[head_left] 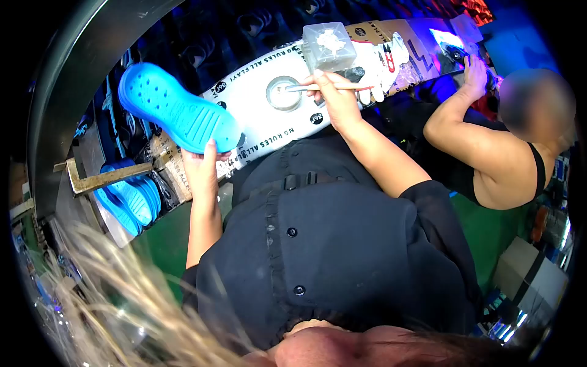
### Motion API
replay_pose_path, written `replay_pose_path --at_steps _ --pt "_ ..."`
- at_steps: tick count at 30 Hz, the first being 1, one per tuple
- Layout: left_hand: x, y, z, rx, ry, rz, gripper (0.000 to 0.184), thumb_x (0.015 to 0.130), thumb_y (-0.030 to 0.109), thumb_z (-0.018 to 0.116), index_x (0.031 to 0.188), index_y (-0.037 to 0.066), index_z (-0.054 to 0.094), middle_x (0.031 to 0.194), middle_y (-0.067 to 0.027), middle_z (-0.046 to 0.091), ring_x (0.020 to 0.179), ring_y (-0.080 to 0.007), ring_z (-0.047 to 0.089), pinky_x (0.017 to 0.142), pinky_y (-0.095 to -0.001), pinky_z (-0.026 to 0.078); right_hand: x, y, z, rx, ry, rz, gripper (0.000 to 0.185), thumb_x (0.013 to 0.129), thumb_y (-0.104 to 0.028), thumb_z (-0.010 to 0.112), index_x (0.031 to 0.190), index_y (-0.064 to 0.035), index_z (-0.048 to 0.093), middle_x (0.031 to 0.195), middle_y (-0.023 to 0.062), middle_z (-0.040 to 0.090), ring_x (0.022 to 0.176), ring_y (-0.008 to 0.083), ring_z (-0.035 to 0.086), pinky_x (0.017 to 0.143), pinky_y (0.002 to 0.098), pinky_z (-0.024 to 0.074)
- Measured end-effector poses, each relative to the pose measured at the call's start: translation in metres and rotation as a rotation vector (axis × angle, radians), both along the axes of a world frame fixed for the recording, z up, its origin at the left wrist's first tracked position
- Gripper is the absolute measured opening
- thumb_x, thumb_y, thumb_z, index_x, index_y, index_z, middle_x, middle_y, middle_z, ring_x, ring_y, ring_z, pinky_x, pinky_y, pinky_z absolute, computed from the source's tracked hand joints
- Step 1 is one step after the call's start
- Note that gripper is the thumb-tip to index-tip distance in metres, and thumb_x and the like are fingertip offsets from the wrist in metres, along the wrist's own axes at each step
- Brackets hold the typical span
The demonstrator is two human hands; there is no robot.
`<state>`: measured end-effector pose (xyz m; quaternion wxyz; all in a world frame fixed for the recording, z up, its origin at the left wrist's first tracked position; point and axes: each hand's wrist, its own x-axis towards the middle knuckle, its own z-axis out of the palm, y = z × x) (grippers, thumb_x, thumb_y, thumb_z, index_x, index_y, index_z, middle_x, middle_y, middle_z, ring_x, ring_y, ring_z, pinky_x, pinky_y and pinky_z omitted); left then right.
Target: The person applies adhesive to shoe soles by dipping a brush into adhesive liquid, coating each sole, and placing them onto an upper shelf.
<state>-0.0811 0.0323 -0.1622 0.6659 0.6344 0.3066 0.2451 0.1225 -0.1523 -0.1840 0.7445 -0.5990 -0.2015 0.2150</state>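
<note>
My left hand (206, 164) grips a blue shoe sole (174, 110) by its heel end, thumb on top. The sole's upper face shows small holes at the toe and ridges at the heel. In my right hand (333, 98) is a brush (351, 86) with a wooden handle, fingers closed round it. Its bristle end points left, over a small round glass dish (284, 93) on the white printed covering (251, 104). Whether the tip touches what is in the dish I cannot tell.
A clear square container (330, 55) stands behind the dish. Beside it lie white gloves (385, 70) and red-handled cutters (389, 57). More blue soles (131, 199) are stacked at lower left by a wooden frame (107, 177). A co-worker (507, 147) sits at the right.
</note>
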Motion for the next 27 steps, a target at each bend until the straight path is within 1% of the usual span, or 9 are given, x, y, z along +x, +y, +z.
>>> replay_pose_path --at_steps 3,4,5,7,8,11,17,24,27 --pt "0.009 -0.008 0.008 0.154 -0.037 -0.018 0.035 0.082 0.006 0.056 0.111 -0.003 0.038 0.092 -0.0135 0.057 0.061 -0.0156 0.058 0.054 -0.0251 0.05 -0.01 -0.005 0.016 0.104 0.062 0.043 0.034 0.091 -0.024 0.046 0.082 0.0036 0.063 0.074 0.0068 0.06 0.065 0.01 0.051 0.061 0.0213 0.0395" --pt "0.013 -0.014 0.016 0.157 -0.025 0.02 0.036 0.08 0.005 0.058 0.11 -0.003 0.04 0.095 -0.0126 0.056 0.07 -0.0163 0.059 0.063 -0.0262 0.05 -0.013 -0.006 0.021 0.121 0.046 0.073 0.032 0.09 -0.021 0.045 0.081 0.0036 0.063 0.073 0.007 0.06 0.065 0.0103 0.051 0.06 0.0214 0.0395" --pt "0.014 -0.015 0.013 0.159 -0.024 0.022 0.036 0.08 0.005 0.058 0.11 -0.003 0.04 0.095 -0.0126 0.056 0.07 -0.0163 0.059 0.063 -0.0262 0.05 -0.017 -0.007 0.025 0.123 0.047 0.075 0.032 0.09 -0.021 0.045 0.081 0.0036 0.063 0.073 0.007 0.06 0.065 0.0103 0.051 0.06 0.0214 0.0395" --pt "0.019 -0.017 0.007 0.34 -0.087 0.031 0.036 0.079 0.005 0.06 0.109 -0.003 0.043 0.097 -0.0125 0.057 0.081 -0.0169 0.059 0.074 -0.0279 0.048 -0.025 -0.009 0.036 0.091 -0.092 0.189 0.03 0.09 -0.02 0.046 0.081 0.0037 0.062 0.074 0.0076 0.06 0.064 0.0109 0.052 0.06 0.0219 0.0402" --pt "0.02 -0.024 0.014 0.304 -0.122 0.035 0.035 0.078 0.005 0.061 0.108 -0.004 0.046 0.098 -0.012 0.057 0.088 -0.017 0.057 0.081 -0.0288 0.044 -0.031 -0.011 0.048 0.044 -0.164 0.203 0.029 0.089 -0.019 0.047 0.081 0.0039 0.062 0.073 0.0079 0.06 0.065 0.0111 0.053 0.059 0.0227 0.0412" --pt "0.023 -0.031 0.022 0.406 -0.148 0.023 0.033 0.078 0.004 0.061 0.107 -0.003 0.047 0.099 -0.0119 0.057 0.087 -0.0166 0.057 0.08 -0.0285 0.045 -0.036 -0.006 0.05 0.039 -0.539 0.196 0.024 0.086 -0.016 0.05 0.078 0.003 0.064 0.07 0.0094 0.06 0.063 0.0143 0.056 0.059 0.0253 0.0438" --pt "0.02 -0.035 0.025 0.497 -0.172 -0.009 0.031 0.077 0.002 0.061 0.105 -0.003 0.049 0.097 -0.0114 0.058 0.086 -0.0163 0.057 0.08 -0.0276 0.043 -0.043 0.002 0.054 0.002 -0.778 0.137 0.017 0.081 -0.011 0.056 0.07 -0.0003 0.064 0.067 0.0087 0.062 0.061 0.0217 0.057 0.057 0.0297 0.0444" --pt "0.018 -0.034 0.024 0.491 -0.181 -0.006 0.027 0.076 0.001 0.06 0.101 -0.004 0.051 0.095 -0.0111 0.059 0.084 -0.0162 0.058 0.078 -0.0276 0.044 -0.04 -0.003 0.056 -0.026 -0.812 0.145 0.019 0.084 -0.011 0.053 0.073 0.001 0.064 0.068 0.009 0.062 0.062 0.0217 0.058 0.058 0.03 0.0444" --pt "0.018 -0.032 0.021 0.578 -0.165 -0.016 0.029 0.075 0.0 0.06 0.102 -0.004 0.05 0.096 -0.0113 0.059 0.083 -0.0162 0.058 0.077 -0.0277 0.045 -0.039 -0.002 0.057 0.002 -0.894 0.123 0.019 0.083 -0.01 0.052 0.073 0.0004 0.064 0.068 0.0088 0.062 0.062 0.0212 0.058 0.057 0.0301 0.044"
